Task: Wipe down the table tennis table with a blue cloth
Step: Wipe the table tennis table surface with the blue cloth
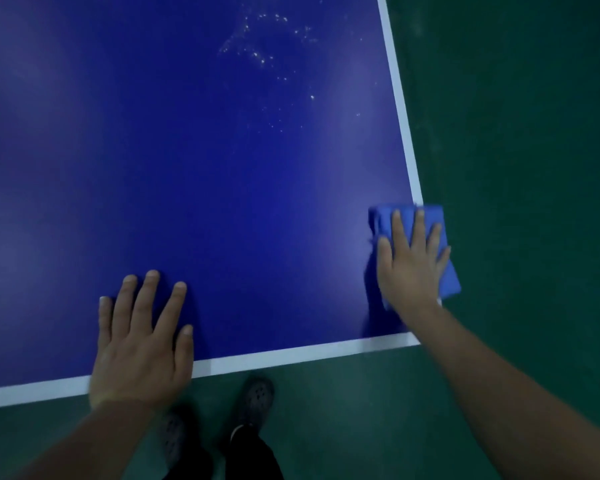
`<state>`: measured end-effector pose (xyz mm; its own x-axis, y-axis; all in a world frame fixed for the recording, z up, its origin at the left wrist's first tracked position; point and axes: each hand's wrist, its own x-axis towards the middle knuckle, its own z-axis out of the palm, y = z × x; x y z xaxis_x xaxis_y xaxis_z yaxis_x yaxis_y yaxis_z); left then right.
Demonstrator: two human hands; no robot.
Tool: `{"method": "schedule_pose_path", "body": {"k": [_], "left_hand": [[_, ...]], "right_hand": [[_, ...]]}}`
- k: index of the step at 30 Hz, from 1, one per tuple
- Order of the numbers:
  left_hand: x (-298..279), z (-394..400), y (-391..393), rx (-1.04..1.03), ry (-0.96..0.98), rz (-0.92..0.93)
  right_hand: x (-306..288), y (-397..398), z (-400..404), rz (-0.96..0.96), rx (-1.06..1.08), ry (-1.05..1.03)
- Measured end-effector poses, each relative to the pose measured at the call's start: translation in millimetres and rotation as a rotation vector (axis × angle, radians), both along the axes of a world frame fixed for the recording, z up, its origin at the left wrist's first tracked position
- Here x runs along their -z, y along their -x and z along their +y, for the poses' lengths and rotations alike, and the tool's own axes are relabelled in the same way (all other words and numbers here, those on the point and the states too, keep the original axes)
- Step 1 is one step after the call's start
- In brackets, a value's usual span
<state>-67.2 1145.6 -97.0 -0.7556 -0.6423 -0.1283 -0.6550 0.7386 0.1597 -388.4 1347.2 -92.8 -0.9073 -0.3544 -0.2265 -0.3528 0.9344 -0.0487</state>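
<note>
Blue cloth [444,268] sat at the table [222,202] near-right corner, folded roughly rectangular, long axis running along the right white edge line, right part overhanging past that edge above the green floor [534,168]. Right hand [411,261] pressed flat on cloth, fingers straight and spread, pointing away from the near edge. Left hand [142,341] lay flat on bare table, fingers spread, palm across the near white edge line. Wide open tabletop beyond both hands; patch of white specks [264,57] far up, toward the right edge. Grey shoes [257,400] on floor just under the near edge.
</note>
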Motion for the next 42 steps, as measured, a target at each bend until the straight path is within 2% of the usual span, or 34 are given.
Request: {"method": "schedule_pose_path", "body": {"k": [2,5,8,10,15,17,20,26,29,35,42], "left_hand": [[0.3,0.4,-0.2,0.002,-0.002,0.001],[0.5,0.5,-0.9,0.004,0.002,-0.001],[0.5,1.3,-1.5,-0.002,-0.003,0.010],[-0.4,2.0,-1.4,-0.008,-0.018,0.011],[-1.0,2.3,-2.0,-0.002,-0.023,0.028],[-0.3,1.7,-2.7,-0.001,-0.018,0.023],[0.3,2.8,-3.0,0.001,-0.012,0.018],[0.3,3.0,-3.3,0.000,-0.028,0.042],[0.0,3.5,-2.8,0.000,-0.036,0.053],[0.9,2.0,-3.6,0.012,-0.032,0.037],[3.6,0.9,-2.0,-0.002,-0.007,0.015]], "right_hand": [[2.3,10.2,-51.8,0.018,0.044,0.051],[7.0,-42.0,-97.2,0.053,-0.130,0.033],[5.1,-127.4,-73.6,0.047,-0.387,0.067],[8.3,-145.1,-30.6,0.019,-0.412,0.056],[7.4,-67.3,53.4,0.038,-0.053,-0.077],[3.2,-45.2,59.2,-0.011,0.069,-0.037],[1.1,-57.2,41.6,0.020,0.192,-0.001],[3.5,-141.0,-15.5,-0.003,-0.180,-0.045],[3.1,-127.5,-4.4,-0.007,-0.263,-0.019],[4.6,-92.4,27.7,0.023,-0.297,0.005],[0.7,-44.6,46.3,-0.015,-0.635,0.006]]}}
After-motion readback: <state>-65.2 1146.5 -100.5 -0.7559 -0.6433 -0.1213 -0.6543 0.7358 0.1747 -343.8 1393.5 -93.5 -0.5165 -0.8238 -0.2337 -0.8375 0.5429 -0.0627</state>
